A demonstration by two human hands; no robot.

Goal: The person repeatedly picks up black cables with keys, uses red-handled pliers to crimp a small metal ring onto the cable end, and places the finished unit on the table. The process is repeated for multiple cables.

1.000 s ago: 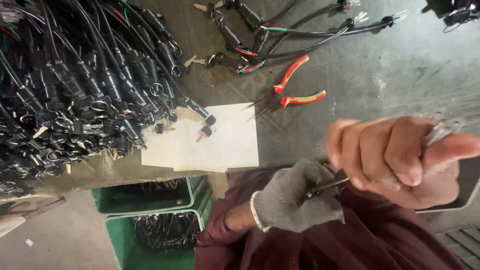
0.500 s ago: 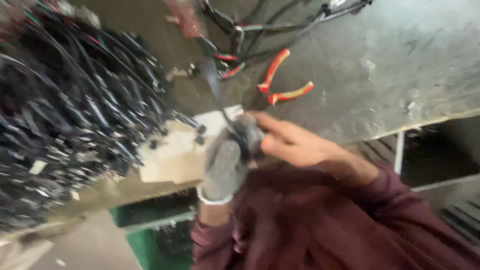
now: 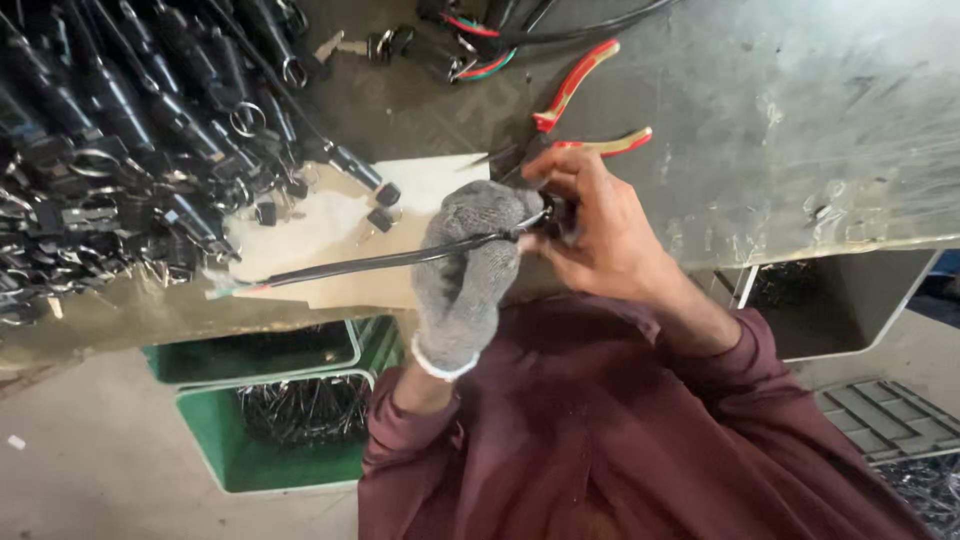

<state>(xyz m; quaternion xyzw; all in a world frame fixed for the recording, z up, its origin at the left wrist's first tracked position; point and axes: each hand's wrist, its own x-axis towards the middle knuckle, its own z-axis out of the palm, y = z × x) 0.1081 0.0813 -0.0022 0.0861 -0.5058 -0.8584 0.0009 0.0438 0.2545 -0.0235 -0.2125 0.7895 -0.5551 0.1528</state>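
A person in a maroon sleeved top works at the near edge of a grey metal workbench (image 3: 820,110), seen from above. The left hand (image 3: 470,270), in a grey knit glove, is closed around a thin black cable (image 3: 380,262), which runs out leftward from the fist over a pale sheet of cardboard (image 3: 330,225) lying on the bench. The bare right hand (image 3: 600,235) sits just beside the gloved one, touching it, with fingers pinched together on the cable's end where a small dark fitting shows; its detail is too small to tell. Just beyond the right hand lie red-handled pliers (image 3: 580,100), untouched. Left of the cardboard, a large heap of black cable assemblies (image 3: 110,140) covers the bench. Below the bench edge, under the cardboard, green crates (image 3: 220,440) hold more dark cables.
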